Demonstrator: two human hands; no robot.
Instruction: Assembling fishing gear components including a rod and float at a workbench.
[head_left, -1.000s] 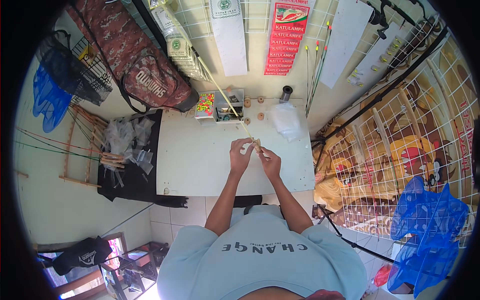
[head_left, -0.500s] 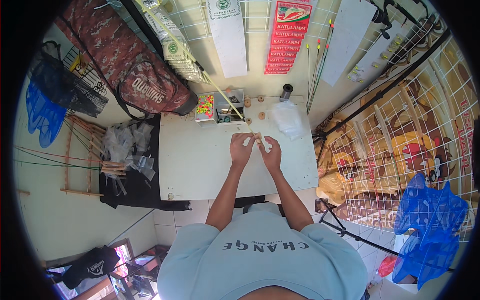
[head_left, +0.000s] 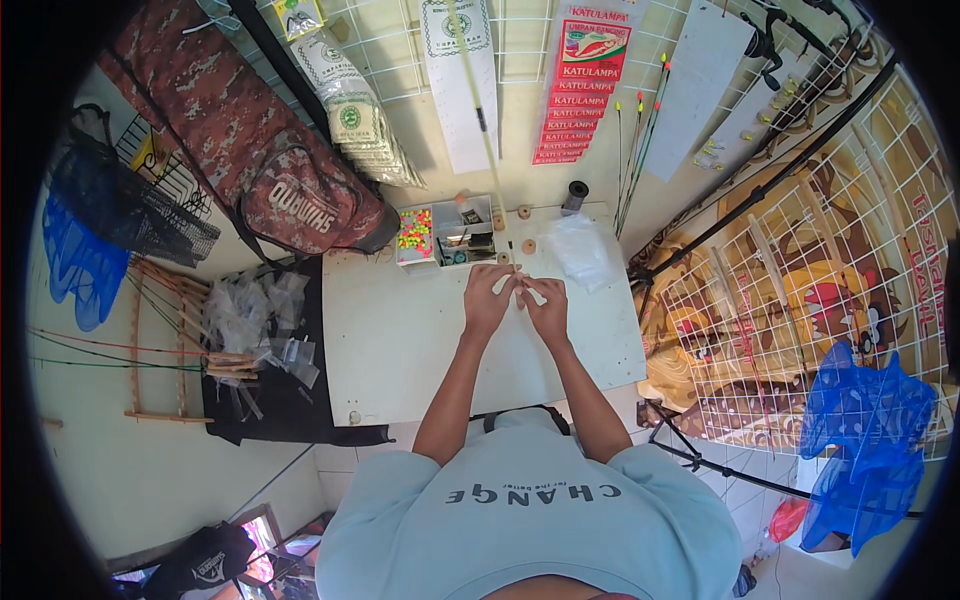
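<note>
My left hand (head_left: 487, 292) and my right hand (head_left: 545, 303) meet above the table, fingers pinched together. Between the fingertips is the lower end of a thin, pale yellow rod (head_left: 481, 118) with a dark band. It stretches away from me toward the wall, its far end running past the top of the picture. A small tan piece sits at the fingertips, mostly covered by them. Just beyond the hands, small cork-coloured rings (head_left: 529, 247) lie on the white table (head_left: 420, 350).
A compartment box (head_left: 445, 265) with bright beads stands at the table's back. To its right are a dark spool (head_left: 575, 196) and clear plastic bags (head_left: 583, 252). A camouflage rod bag (head_left: 270, 170) leans at left. Packets (head_left: 582, 90) hang from the wall grid.
The rod has swung from slanting left to pointing more nearly straight away from me. My hands stay together at its lower end, with the tan piece now more covered. The view has shifted slightly.
</note>
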